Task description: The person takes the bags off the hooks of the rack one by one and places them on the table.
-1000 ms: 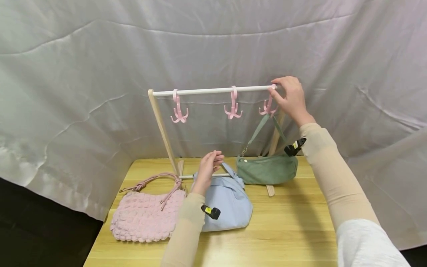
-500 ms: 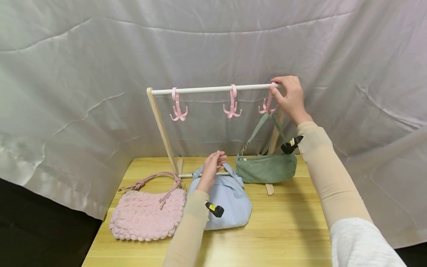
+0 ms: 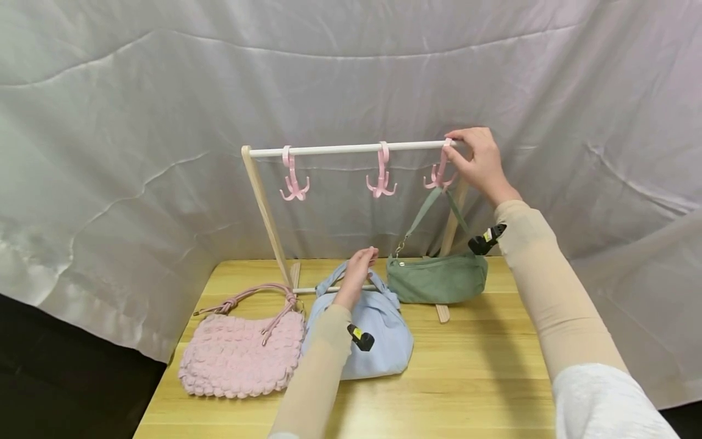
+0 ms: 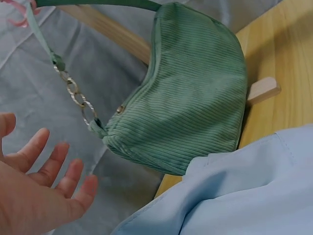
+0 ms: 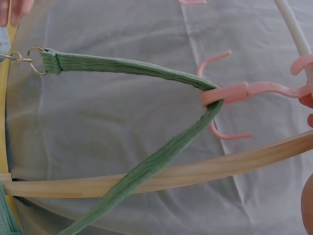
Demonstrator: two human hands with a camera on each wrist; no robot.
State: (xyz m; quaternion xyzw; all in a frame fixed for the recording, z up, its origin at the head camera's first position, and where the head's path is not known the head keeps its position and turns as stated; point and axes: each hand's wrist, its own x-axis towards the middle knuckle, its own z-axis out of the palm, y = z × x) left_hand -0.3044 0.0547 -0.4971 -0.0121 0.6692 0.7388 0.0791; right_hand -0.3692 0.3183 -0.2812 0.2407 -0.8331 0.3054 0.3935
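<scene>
At the right end of the white rod (image 3: 334, 149), my right hand (image 3: 478, 160) pinches the top of a pink four-prong hook (image 3: 440, 174) between thumb and fingers. The corduroy strap (image 5: 127, 66) of a green shoulder bag (image 3: 436, 280) loops over this hook. In the head view the bag hangs low, close over the table. My left hand (image 3: 358, 274) hovers above the handle of a light blue bag (image 3: 378, 341). Its fingers (image 4: 51, 164) are spread and loosely bent, holding nothing, near the green bag's chain link (image 4: 73, 90).
Two more pink hooks, a left hook (image 3: 294, 177) and a middle hook (image 3: 381, 174), hang from the rod. A puffy pink handbag (image 3: 241, 360) lies at the table's left. The rack has wooden legs (image 3: 265, 213), and a grey curtain (image 3: 164, 122) stands behind.
My left hand has shifted a little to the right over the blue bag. The right hand keeps its hold at the hook's top, and the green bag hangs in about the same spot.
</scene>
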